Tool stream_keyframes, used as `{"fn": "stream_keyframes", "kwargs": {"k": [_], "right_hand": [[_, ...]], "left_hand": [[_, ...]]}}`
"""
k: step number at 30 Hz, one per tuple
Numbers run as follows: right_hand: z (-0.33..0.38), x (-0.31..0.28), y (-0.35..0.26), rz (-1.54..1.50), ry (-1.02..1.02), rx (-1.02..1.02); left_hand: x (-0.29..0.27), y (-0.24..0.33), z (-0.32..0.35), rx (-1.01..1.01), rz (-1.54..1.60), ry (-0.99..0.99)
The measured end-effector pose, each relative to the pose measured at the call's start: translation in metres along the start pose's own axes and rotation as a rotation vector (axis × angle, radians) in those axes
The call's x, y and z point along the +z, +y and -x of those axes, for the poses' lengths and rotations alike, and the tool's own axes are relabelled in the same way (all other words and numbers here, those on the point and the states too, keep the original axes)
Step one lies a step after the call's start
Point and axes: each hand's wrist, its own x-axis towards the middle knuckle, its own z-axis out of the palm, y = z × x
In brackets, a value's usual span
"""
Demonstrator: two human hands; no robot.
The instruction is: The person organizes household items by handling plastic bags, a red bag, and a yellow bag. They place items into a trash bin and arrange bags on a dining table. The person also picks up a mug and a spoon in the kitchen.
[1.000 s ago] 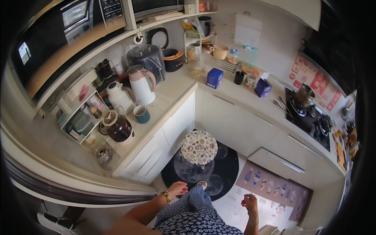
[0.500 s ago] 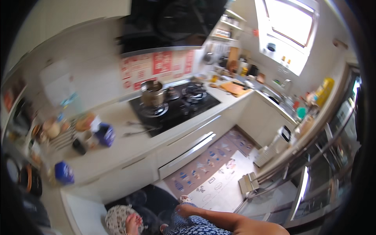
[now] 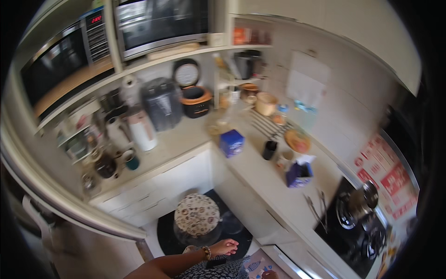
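Note:
My left hand [image 3: 226, 247], with a beaded bracelet on its wrist, hangs over the dark floor area in front of me. Its fingers are curled in and nothing shows in them. Just beyond it stands a round stool [image 3: 197, 215] with a floral cloth cover; hand and stool look apart. At the bottom edge, a small part of my right hand [image 3: 269, 275] shows beside my patterned clothing, its fingers mostly cut off.
An L-shaped counter wraps the corner. It carries a rice cooker [image 3: 195, 101] with its lid up, a white flask [image 3: 141, 129], a dark mug [image 3: 131, 159], blue boxes [image 3: 231, 142], tongs [image 3: 318, 211] and a pot [image 3: 363, 200] on the hob. Microwave [image 3: 65, 60] above.
My view has swung left from the hob and window to the corner with the rice cooker and microwave. The stool now appears farther up in view, and my left arm reaches further in.

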Motion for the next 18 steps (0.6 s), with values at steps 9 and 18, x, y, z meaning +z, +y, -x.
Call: {"fn": "stream_keyframes", "kwargs": {"k": [9,18], "right_hand": [[-0.114,-0.081,-0.278,0.034,0.083,-0.326],[-0.111,0.026,-0.583,0.022,-0.363,-0.639]], "left_hand": [[-0.203,0.001,0.172,0.758,-0.622,1.515],[-0.435,0.094,0.374,0.442,-0.985,1.805]]}}
